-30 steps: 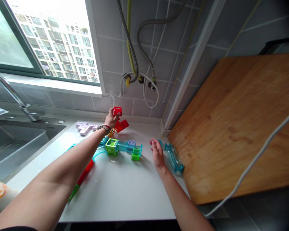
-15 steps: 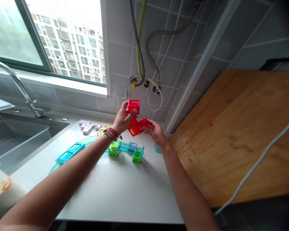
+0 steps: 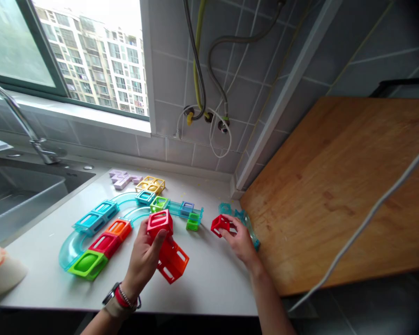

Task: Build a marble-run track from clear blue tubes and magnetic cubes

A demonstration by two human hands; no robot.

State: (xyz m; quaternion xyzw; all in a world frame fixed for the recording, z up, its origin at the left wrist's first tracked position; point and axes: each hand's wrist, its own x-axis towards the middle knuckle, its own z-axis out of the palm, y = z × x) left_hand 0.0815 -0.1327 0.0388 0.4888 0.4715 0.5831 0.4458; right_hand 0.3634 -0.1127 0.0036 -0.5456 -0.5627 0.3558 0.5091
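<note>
Blocks (image 3: 170, 253) in the left hand (image 3: 141, 259) are red with slotted sides.

Red blocks (image 3: 168, 249) in left hand (image 3: 142, 256), curved track (image 3: 68, 250)

Left hand (image 3: 145, 253): most fingers hidden behind red block assembly (image 3: 178, 262). Right hand (image 3: 240, 239) covers part of small red cube (image 3: 217, 222), also some of translucent teal track piece (image 3: 256, 242). Faucet (image 3: 39, 146), sink (image 3: 78, 177), white container (image 3: 7, 270) cut off left; wooden board (image 3: 335, 195) right; yellow hose (image 3: 196, 70) top.
</note>
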